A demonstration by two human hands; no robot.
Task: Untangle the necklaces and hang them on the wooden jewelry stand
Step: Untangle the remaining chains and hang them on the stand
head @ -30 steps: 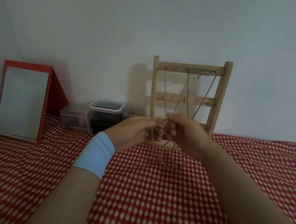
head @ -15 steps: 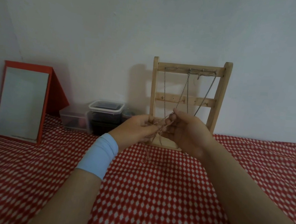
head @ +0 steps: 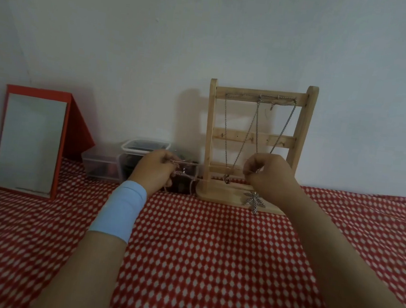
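A wooden jewelry stand (head: 299, 129) stands against the wall with two silver chains (head: 240, 147) hanging from its top bar. My left hand (head: 156, 171) and my right hand (head: 268, 177) are held apart in front of it, each pinching an end of a thin chain necklace (head: 202, 171) stretched between them. A silver leaf pendant (head: 254, 201) dangles below my right hand, over the stand's base. A small ring pendant (head: 227, 179) hangs low on the stand.
A red-framed mirror (head: 30, 140) leans at the left. Clear plastic boxes (head: 126, 160) with dark contents sit left of the stand, behind my left hand. A red and white patterned cloth (head: 211, 255) covers the surface.
My hands, close together a second ago, have drawn apart, the left one moving leftward. The chain is now stretched between them and the leaf pendant has come into view.
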